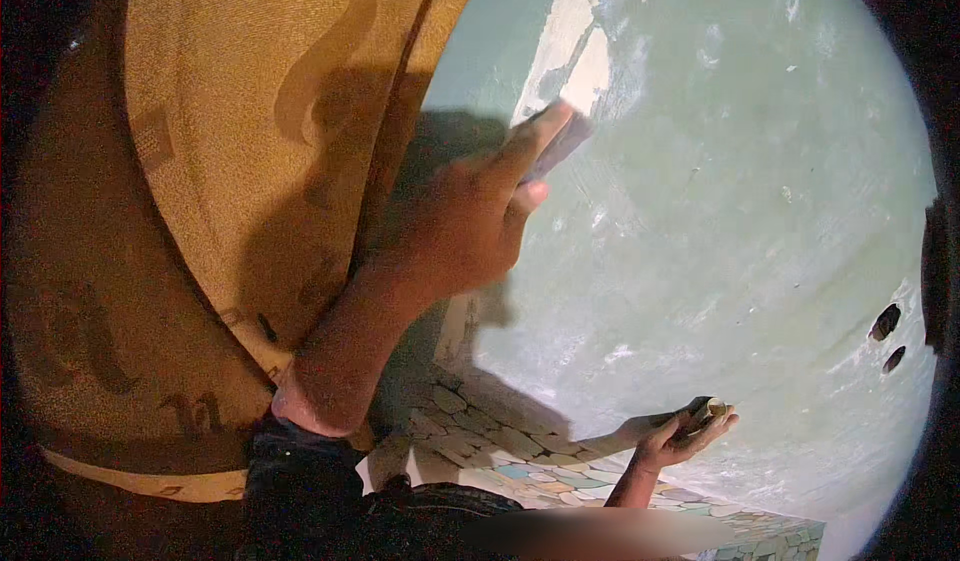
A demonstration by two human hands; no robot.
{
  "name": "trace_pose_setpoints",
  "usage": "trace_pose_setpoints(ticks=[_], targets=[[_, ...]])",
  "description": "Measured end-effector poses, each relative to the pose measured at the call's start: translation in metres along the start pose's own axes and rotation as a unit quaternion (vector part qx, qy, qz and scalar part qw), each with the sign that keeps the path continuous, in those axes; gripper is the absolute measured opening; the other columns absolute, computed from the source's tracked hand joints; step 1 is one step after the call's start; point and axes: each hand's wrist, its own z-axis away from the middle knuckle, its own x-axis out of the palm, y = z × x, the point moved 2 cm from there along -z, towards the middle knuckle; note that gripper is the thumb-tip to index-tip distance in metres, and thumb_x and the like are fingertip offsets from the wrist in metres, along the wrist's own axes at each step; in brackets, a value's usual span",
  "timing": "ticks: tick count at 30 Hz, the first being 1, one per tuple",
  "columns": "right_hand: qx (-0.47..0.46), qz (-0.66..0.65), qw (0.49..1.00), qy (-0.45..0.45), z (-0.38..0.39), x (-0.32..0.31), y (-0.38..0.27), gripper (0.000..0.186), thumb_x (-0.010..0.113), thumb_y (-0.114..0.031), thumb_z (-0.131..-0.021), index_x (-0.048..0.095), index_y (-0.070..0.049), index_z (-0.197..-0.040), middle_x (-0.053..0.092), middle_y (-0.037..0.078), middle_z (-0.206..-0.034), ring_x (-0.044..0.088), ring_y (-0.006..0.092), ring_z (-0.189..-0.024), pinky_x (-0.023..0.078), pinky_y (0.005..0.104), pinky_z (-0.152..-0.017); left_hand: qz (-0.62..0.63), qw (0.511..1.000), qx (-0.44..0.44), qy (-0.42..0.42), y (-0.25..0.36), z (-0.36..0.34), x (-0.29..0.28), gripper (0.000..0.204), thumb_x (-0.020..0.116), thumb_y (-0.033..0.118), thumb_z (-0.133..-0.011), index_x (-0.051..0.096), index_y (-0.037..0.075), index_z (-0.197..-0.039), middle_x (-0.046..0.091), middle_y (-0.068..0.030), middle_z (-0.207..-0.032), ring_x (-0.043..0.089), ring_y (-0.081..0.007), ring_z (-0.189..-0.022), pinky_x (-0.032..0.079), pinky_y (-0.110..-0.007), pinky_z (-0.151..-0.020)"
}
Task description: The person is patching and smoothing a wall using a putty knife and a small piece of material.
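The left hand (470, 223), in the middle of the frame, grips a flat grey block (562, 148). The block is blurry, near a white patch (585, 76) on the pale green wall (700, 241). At the lower right, the right hand (682, 443) holds a small round thing (714, 409) with its fingers curled around it. Brown cloth (290, 101) with dark shapes fills the left side. 2 dark holes (886, 323) are at the far right.
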Motion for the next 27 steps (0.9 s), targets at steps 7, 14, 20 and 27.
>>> trace_pose_setpoints(ticks=[7, 14, 20, 27], targets=[[-0.011, 0.019, 1.0, -0.001, -0.006, -0.001, -0.006, 0.059, 0.05, -0.019, -0.093, 0.031, 0.003, -0.145, 0.027, 0.023, -0.152, 0.015, 0.0392, -0.145, 0.024, 0.0474, -0.114, -0.044, 0.996, 0.064, 0.038, -0.002, 0.008, 0.004, 0.061, 0.054, 0.007, -0.091, 0.031, 0.016, -0.146, 0.058, -0.0265, -0.12, 0.058, -0.0455, -0.104, 0.049, -0.05, -0.087], [-0.012, 0.011, 1.0, 0.01, -0.007, -0.001, -0.007, 0.058, 0.05, -0.018, -0.093, 0.033, 0.004, -0.144, 0.03, 0.022, -0.152, 0.016, 0.04, -0.144, 0.022, 0.048, -0.114, -0.043, 0.999, 0.005, -0.006, 0.009, -0.01, -0.003, 0.053, 0.048, 0.017, -0.097, 0.033, 0.02, -0.147, 0.055, -0.0236, -0.129, 0.053, -0.0441, -0.117, 0.045, -0.046, -0.097], [0.002, 0.002, 1.0, 0.007, -0.008, -0.001, -0.008, 0.057, 0.052, -0.013, -0.092, 0.034, 0.004, -0.143, 0.03, 0.023, -0.151, 0.017, 0.0405, -0.144, 0.022, 0.0489, -0.114, -0.061, 0.998, 0.024, -0.01, -0.001, -0.008, -0.008, 0.052, 0.049, 0.02, -0.097, 0.034, 0.02, -0.147, 0.058, -0.0244, -0.124, 0.055, -0.0463, -0.111, 0.047, -0.048, -0.09], [-0.006, 0.004, 1.0, 0.012, -0.006, -0.001, -0.004, 0.055, 0.051, -0.007, -0.091, 0.035, 0.002, -0.143, 0.031, 0.022, -0.151, 0.017, 0.0412, -0.144, 0.025, 0.05, -0.113, -0.086, 0.995, 0.052, 0.004, -0.002, -0.003, -0.003, 0.052, 0.047, 0.021, -0.098, 0.033, 0.018, -0.147, 0.06, -0.0232, -0.12, 0.058, -0.0471, -0.104, 0.048, -0.047, -0.086]])
